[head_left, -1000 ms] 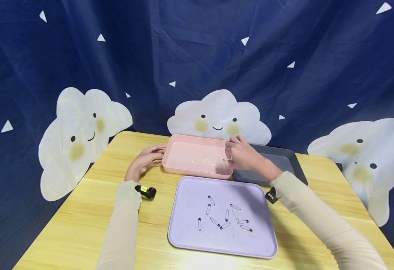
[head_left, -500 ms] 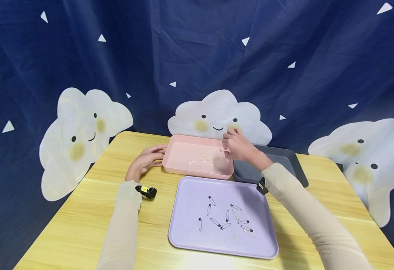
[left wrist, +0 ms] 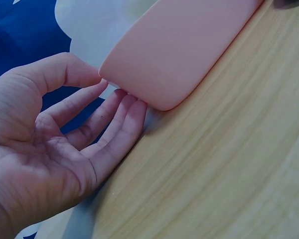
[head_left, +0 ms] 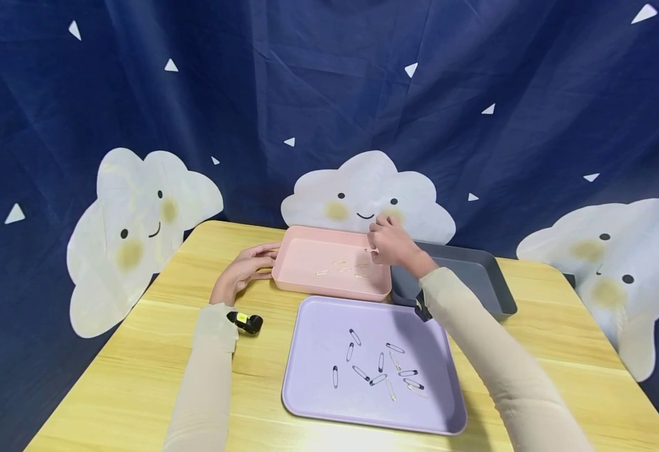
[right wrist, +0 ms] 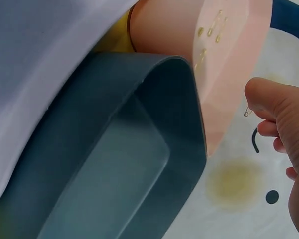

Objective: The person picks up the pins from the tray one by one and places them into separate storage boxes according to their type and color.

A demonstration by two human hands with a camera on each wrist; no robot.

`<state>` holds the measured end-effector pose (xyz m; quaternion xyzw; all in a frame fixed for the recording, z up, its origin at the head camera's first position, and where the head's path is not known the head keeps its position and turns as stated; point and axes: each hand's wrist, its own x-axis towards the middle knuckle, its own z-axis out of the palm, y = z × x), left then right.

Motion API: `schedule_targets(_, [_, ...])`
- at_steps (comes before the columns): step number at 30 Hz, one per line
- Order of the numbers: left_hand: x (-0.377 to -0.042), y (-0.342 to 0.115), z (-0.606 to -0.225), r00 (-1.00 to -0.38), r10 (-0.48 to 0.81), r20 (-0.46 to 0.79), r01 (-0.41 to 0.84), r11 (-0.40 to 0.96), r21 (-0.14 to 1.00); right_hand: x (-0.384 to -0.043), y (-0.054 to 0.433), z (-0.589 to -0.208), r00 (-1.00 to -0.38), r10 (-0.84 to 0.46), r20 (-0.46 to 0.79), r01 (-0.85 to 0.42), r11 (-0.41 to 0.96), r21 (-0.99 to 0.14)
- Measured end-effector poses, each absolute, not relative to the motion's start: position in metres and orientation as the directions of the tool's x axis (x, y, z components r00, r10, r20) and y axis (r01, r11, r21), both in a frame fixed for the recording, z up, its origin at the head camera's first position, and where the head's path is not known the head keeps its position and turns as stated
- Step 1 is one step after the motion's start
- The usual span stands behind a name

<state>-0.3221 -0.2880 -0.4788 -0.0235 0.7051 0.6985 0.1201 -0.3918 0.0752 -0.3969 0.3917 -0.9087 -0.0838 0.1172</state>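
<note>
Over the right part of the pink tray, my right hand pinches a small gold safety pin between thumb and finger. Several gold safety pins lie on that tray's floor. My left hand is at the tray's left end; in the left wrist view the thumb meets the rim and the fairly straight fingers touch the outer wall. Closer to me, the purple tray carries several black-headed safety pins and a few gold ones.
A dark grey tray adjoins the pink tray on the right, partly under my right forearm. All the trays stand on a wooden table. Behind its far edge hangs a blue curtain with white clouds.
My right hand, with the gold safety pin, has shifted left and slightly up over the pink tray. My left hand has stayed at the tray's end.
</note>
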Motion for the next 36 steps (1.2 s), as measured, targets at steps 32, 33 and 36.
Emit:
schedule_targets(32, [-0.321, -0.288, -0.478, -0.969, 0.141, -0.202, -0.201, 0.019, 0.979, -0.402, 0.080, -0.421, -0.744, -0.657, 0.123, -0.627, 0.749, 0.214])
schedule_targets(33, [-0.321, -0.288, -0.478, -0.969, 0.147, -0.199, -0.198, 0.025, 0.980, -0.402, 0.080, -0.421, -0.749, -0.652, 0.119, -0.624, 0.754, 0.206])
schedule_targets(36, [-0.320, -0.289, -0.478, -0.968, 0.154, -0.196, -0.195, 0.027, 0.980, -0.401, 0.081, -0.421, -0.758, -0.642, 0.112, -0.616, 0.762, 0.202])
